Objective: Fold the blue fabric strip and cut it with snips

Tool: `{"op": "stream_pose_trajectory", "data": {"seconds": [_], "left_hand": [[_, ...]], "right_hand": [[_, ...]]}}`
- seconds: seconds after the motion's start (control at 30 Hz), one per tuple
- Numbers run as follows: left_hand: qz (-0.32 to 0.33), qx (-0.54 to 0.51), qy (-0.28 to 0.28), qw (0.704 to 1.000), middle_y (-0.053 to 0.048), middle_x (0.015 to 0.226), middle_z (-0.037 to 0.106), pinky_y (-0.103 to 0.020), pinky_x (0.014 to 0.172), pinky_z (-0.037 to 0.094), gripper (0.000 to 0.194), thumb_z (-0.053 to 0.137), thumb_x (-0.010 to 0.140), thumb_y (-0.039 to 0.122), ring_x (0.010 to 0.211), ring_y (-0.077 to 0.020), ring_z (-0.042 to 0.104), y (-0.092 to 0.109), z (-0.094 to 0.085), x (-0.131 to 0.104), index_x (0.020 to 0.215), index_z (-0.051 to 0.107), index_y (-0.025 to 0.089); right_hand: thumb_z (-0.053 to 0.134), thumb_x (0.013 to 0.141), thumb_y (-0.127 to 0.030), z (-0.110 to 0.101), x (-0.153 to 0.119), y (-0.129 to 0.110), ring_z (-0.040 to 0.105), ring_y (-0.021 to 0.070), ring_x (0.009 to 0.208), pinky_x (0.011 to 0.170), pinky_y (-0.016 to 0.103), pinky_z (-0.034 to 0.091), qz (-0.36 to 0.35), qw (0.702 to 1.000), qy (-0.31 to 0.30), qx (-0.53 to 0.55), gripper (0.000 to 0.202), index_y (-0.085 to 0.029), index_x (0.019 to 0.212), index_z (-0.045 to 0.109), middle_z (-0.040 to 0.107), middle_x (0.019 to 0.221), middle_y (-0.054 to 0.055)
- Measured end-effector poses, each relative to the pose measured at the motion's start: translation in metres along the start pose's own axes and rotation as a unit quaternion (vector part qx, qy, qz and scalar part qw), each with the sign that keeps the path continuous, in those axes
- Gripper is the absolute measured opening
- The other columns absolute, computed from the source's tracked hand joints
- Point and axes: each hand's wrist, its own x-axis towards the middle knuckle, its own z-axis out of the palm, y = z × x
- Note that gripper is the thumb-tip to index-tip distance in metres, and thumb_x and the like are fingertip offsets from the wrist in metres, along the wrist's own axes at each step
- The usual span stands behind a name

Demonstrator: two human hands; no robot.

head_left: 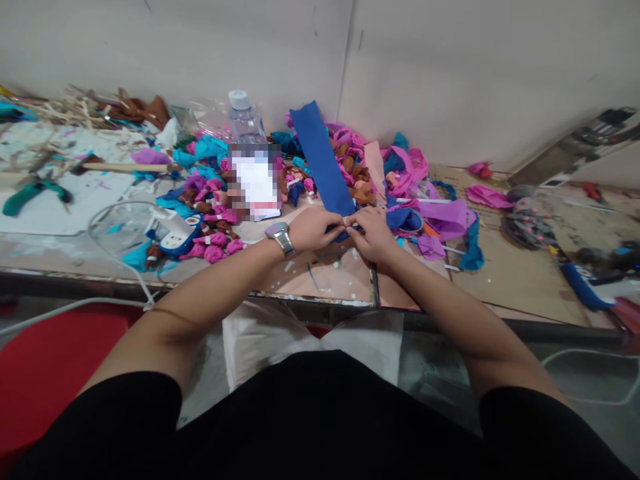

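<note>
Right of the clear, white-capped plastic bottle (247, 125), left grip (313, 230) and right grip (373, 233) pinch closed, seemingly on a long, dark-blue, cloth-like strip (323, 159). Uneven finger pressure could let it slip.

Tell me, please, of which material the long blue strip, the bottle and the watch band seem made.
Blue strip: matte fabric or paper, unclear which; flat colour, no shine.
Bottle: probably clear, smooth plastic; see-through body.
Watch band: apparently polished metal; silvery, reflective.

Your camera sits on your head, looking forward and down. Your black shirt (330, 420) is nearest it, the workbench (325, 283) farther off, the wall (450, 80) beyond.
</note>
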Motion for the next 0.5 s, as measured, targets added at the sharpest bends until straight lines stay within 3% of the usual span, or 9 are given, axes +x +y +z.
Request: {"op": "stream_pose_trajectory", "data": {"seconds": [0.5], "left_hand": [[-0.015,0.051,-0.014,0.999,-0.008,0.082,0.074,-0.031,0.068,0.035,0.034,0.050,0.103,0.038,0.073,-0.0197,0.060,-0.0028,0.0018,0.0001,0.097,0.077,0.018]], "right_hand": [[0.063,0.096,-0.033,0.0014,-0.0002,0.0046,0.060,0.0301,0.106,0.099,0.049,0.034,-0.002,1.000,0.022,0.011,0.013,-0.023,0.097,0.072,0.077,0.100,0.009]]}}
